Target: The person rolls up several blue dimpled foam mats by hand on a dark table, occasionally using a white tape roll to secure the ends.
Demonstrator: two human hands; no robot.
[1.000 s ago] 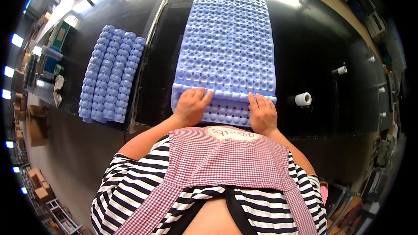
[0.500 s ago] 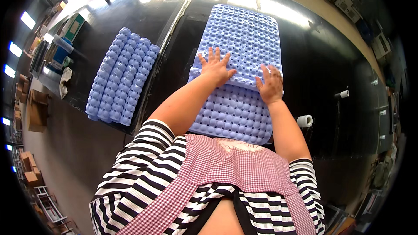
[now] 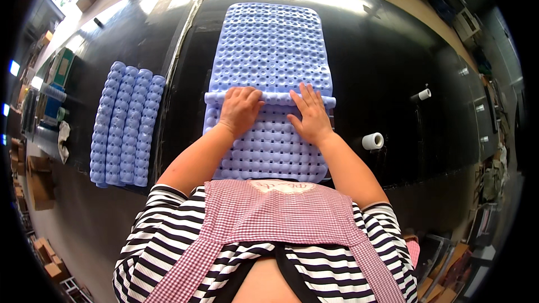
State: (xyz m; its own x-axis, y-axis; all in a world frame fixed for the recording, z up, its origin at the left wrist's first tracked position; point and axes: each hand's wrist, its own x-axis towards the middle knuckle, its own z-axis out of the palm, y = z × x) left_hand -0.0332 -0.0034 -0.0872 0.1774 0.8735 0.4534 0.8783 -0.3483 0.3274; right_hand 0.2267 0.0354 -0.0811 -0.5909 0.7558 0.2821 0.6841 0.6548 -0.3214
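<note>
A periwinkle-blue bubbled bath mat [image 3: 269, 45] lies lengthwise before me on a black table, its near edge curled into a narrow roll [image 3: 275, 99] across its width. My left hand [image 3: 241, 111] has its fingers bent over the roll's left half. Resting on the right half of the roll is my right hand [image 3: 311, 116], fingers stretched forward and apart. Below the roll, a bumpy blue mat section [image 3: 269, 148] reaches toward my apron; I cannot tell whether it is a separate mat. To the left lie several rolled blue mats [image 3: 128, 126], side by side.
The black table [image 3: 387, 84] has a raised seam [image 3: 188, 28] running away left of the mat. White paper-like rolls [image 3: 373, 141] stand on the right side. A pale cloth [image 3: 64, 140] hangs at the left edge, near a green box [image 3: 62, 67]. Cardboard boxes [image 3: 40, 182] stand beyond.
My left hand has gone from spread flat on the mat to bent over the edge, which is now a tighter roll. My right hand has come onto the roll too. The view has shifted.
</note>
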